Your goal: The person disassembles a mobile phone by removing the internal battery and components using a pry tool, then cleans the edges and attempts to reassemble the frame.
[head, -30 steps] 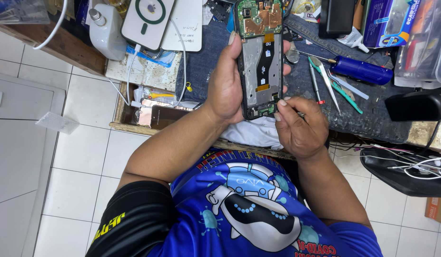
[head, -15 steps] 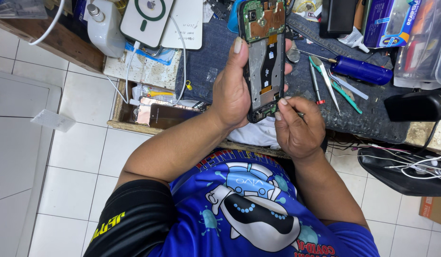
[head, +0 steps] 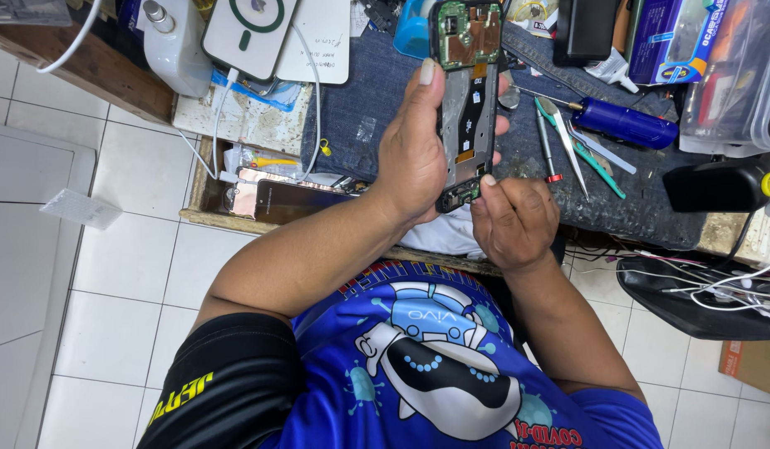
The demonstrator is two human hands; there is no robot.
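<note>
Workbench: a bench covered by a dark denim cloth, crowded with tools and boxes; it carries everything below.
Opened smartphone: held upright above the cloth, back cover off, so that the green circuit board at the top, the bare middle bay and the small board at the bottom lie exposed. Judged from this, disassembly is well advanced, and the work now concerns the lower end.
Left hand: clasped round the phone's left edge, thumb along the frame, fingers behind.
Right hand: closed in a pinch at the phone's bottom corner, fingertips touching the lower board; whether it holds a small part or tool cannot be told.
Back cover: a glossy brown panel lying apart at the bench edge, left of the hands; its refitting remains.
Blue screwdriver: lying unused on the cloth, right of the phone.
Tweezers: lying beside the screwdriver, also untouched.
</note>
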